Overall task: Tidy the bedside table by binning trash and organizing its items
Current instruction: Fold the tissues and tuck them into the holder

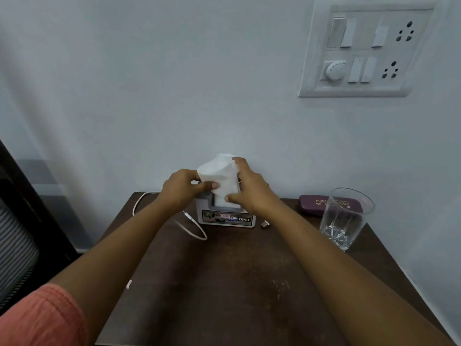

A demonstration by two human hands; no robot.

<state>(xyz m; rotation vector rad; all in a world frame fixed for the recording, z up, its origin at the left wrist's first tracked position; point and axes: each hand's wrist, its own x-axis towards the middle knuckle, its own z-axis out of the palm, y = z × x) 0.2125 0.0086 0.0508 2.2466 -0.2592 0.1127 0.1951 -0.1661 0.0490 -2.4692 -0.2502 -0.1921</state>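
Observation:
A white tissue (219, 174) stands up out of a small grey holder box (225, 218) with a printed label, at the back middle of the dark wooden bedside table (237, 283). My left hand (182, 187) pinches the tissue's left side. My right hand (249, 187) grips its right side and lower edge, just above the holder's opening. A white charging cable (192, 226) loops on the table left of the holder. A small metal adapter (265, 224) lies just right of the holder.
An empty clear drinking glass (345, 218) stands at the back right, with a maroon spectacle case (316, 204) behind it against the wall. A switchboard (366, 49) is on the wall above. A dark bed frame (30, 208) is at the left.

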